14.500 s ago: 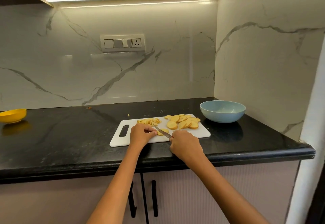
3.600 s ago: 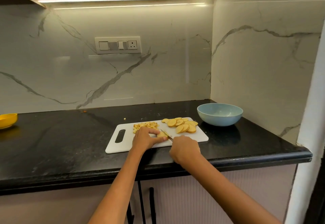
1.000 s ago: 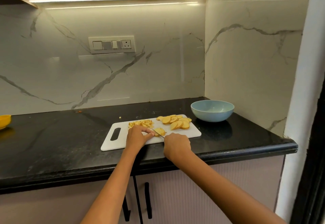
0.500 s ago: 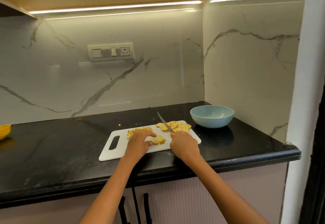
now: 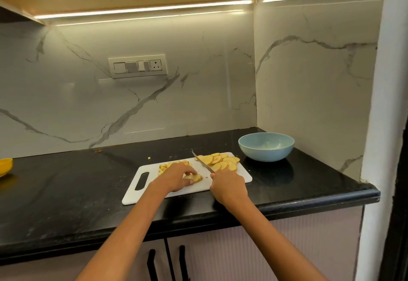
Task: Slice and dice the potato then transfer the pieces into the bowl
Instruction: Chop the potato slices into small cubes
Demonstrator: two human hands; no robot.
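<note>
Since a second ago, your knife (image 5: 202,162) has lifted off the slice stack (image 5: 193,178); its blade now angles up and away over the white cutting board (image 5: 220,183), tip toward the backsplash. Your right hand (image 5: 228,185) is curled round the knife handle at the board's near edge. Your left hand (image 5: 176,176) pinches the small stack of potato slices with curled fingers, holding it on the board. Diced potato pieces (image 5: 164,167) lie just behind that hand; uncut round potato slices (image 5: 221,161) overlap at the board's far right corner. The light blue bowl (image 5: 266,146) stands on the black countertop (image 5: 66,188), just right of the board.
</note>
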